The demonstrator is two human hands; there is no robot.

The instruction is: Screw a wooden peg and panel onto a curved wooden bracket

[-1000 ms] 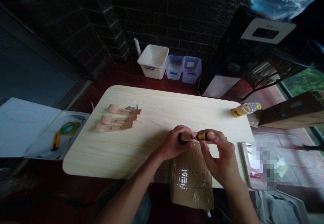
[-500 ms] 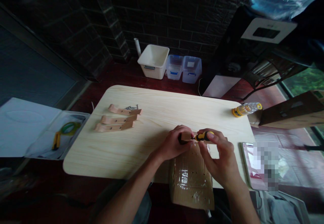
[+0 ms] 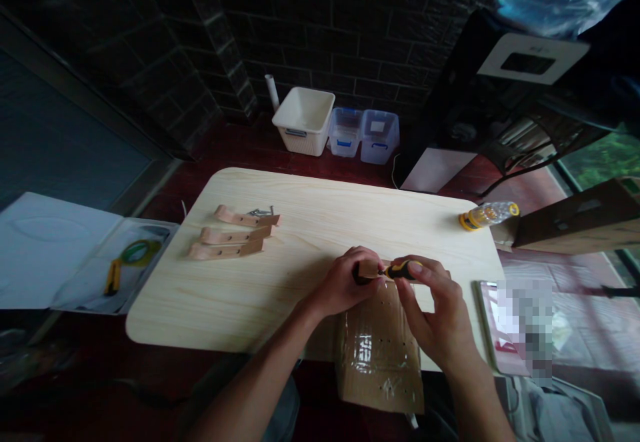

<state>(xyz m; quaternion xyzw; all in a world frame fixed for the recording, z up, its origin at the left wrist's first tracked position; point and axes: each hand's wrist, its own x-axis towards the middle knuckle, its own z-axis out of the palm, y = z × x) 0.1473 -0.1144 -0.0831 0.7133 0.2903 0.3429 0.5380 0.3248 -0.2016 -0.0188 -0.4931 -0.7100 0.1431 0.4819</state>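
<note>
Screwdriver (image 3: 401,270) tip behind left hand (image 3: 345,283)

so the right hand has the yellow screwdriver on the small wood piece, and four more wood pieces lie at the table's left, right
Not quite: the head view shows three wood pieces at the left of the table, not four. The rest holds: the right hand has the yellow screwdriver on the small wood piece, which the left hand grips.

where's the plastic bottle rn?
Head view: the plastic bottle lies on its side at the table's far right corner, beyond and to the right of the right hand.
</note>
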